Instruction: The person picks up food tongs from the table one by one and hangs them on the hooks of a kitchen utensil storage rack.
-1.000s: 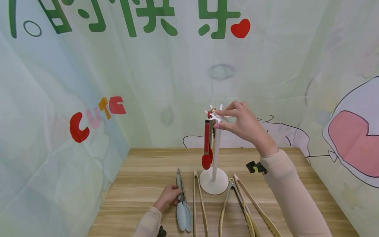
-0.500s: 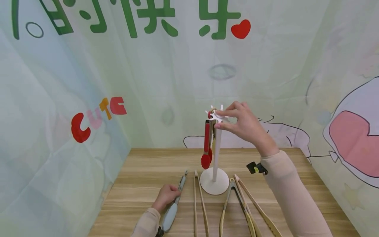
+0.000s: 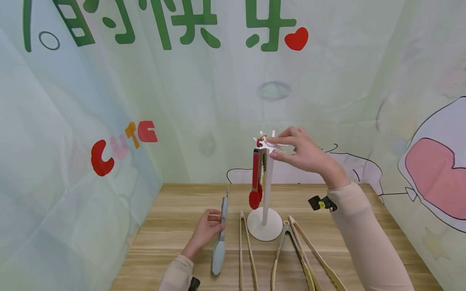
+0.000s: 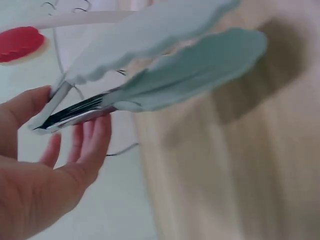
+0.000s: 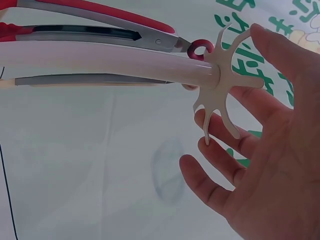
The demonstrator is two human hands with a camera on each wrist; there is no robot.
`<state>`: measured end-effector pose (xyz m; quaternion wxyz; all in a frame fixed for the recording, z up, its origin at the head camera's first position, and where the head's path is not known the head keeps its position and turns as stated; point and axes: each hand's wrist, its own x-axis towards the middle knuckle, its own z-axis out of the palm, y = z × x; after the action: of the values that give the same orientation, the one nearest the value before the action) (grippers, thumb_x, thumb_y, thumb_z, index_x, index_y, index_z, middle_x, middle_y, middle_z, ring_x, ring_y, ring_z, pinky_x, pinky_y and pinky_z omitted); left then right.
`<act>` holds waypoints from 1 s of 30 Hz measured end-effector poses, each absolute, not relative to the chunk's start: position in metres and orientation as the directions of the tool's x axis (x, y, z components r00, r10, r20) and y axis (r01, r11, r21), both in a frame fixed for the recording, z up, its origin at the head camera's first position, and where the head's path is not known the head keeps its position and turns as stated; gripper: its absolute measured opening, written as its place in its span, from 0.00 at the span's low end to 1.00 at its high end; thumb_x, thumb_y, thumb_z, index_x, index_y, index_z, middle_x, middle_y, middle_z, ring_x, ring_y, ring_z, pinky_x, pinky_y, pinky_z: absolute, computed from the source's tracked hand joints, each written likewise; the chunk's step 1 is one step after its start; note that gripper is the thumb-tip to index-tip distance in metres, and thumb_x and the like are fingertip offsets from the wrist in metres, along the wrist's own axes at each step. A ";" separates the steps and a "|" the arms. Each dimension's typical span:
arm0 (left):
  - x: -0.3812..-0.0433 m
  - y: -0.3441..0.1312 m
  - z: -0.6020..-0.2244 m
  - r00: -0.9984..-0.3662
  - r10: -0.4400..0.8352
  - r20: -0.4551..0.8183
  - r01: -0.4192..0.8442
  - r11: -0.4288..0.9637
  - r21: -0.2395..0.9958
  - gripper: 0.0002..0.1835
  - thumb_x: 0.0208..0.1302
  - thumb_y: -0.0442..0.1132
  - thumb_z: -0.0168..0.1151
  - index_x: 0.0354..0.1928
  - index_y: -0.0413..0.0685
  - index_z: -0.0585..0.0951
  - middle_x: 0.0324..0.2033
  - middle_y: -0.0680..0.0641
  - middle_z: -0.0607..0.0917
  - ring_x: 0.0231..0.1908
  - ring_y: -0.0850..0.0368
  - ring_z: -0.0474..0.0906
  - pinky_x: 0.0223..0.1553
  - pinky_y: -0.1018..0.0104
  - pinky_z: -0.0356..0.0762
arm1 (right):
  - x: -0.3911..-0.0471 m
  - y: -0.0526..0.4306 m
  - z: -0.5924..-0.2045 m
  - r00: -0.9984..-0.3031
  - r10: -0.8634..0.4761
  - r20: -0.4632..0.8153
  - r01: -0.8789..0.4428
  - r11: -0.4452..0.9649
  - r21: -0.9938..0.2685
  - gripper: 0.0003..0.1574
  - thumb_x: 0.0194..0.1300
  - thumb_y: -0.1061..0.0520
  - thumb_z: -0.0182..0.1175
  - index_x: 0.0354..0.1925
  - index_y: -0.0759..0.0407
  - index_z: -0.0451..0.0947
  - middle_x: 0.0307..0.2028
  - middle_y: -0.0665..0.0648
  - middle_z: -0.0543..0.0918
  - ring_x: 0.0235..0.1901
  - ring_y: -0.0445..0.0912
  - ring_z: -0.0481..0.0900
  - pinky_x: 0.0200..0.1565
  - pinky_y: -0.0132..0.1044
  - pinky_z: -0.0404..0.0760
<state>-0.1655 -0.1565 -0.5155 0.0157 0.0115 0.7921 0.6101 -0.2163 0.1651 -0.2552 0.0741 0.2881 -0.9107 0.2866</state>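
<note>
My left hand [image 3: 204, 231] holds light blue tongs [image 3: 219, 256] by the handle, thumb on one side and fingers on the other. In the left wrist view the scalloped heads of these tongs [image 4: 195, 75] are spread apart above the table. With thumb and fingers, my right hand [image 3: 307, 153] grips the hooked top [image 5: 220, 85] of a white stand [image 3: 267, 190]. Red tongs [image 3: 255, 173] hang by their ring from one hook. Another pair, partly hidden behind the post, hangs there too, with a slim grey arm [image 5: 90, 79] visible in the right wrist view.
Right of the blue tongs lie wooden tongs [image 3: 241, 250]. Yellow-tipped metal tongs [image 3: 277, 252] and another wooden pair [image 3: 320, 258] lie right of the stand's round base [image 3: 265, 234]. A printed cloth [image 3: 204, 101] stands behind the table.
My left hand has picked the blue tongs up off the table, turning them until they stand nearly upright. My right hand stays on the stand's top, with little shift.
</note>
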 end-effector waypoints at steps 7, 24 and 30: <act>-0.177 -0.139 -0.470 -0.987 0.025 0.160 0.162 0.221 0.962 0.33 0.59 0.27 0.67 0.67 0.52 0.72 0.48 0.36 0.81 0.45 0.47 0.83 0.42 0.65 0.83 | -0.216 0.165 -0.256 -0.829 -0.472 0.300 -0.559 0.672 -0.486 0.34 0.65 0.37 0.63 0.66 0.40 0.73 0.53 0.54 0.73 0.53 0.50 0.62 0.48 0.44 0.67; -0.174 -0.098 -0.387 -0.871 0.055 0.488 0.485 0.256 0.836 0.34 0.60 0.34 0.70 0.67 0.64 0.73 0.52 0.43 0.79 0.50 0.48 0.80 0.54 0.52 0.83 | -0.207 0.155 -0.256 -0.845 -0.412 0.340 -0.531 0.720 -0.447 0.33 0.63 0.34 0.62 0.64 0.35 0.74 0.51 0.51 0.74 0.50 0.48 0.63 0.46 0.44 0.71; -0.174 -0.091 -0.386 -0.872 0.064 0.486 0.484 0.267 0.833 0.34 0.60 0.33 0.69 0.67 0.65 0.73 0.53 0.45 0.78 0.51 0.50 0.80 0.54 0.52 0.82 | -0.205 0.153 -0.256 -0.843 -0.406 0.352 -0.531 0.730 -0.431 0.33 0.63 0.35 0.63 0.65 0.37 0.74 0.50 0.52 0.74 0.51 0.48 0.63 0.46 0.45 0.72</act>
<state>-0.1738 -0.0908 -0.3859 -0.1816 0.1768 0.7748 0.5792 -0.2055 0.1530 -0.2560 0.1174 0.2541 -0.9225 0.2659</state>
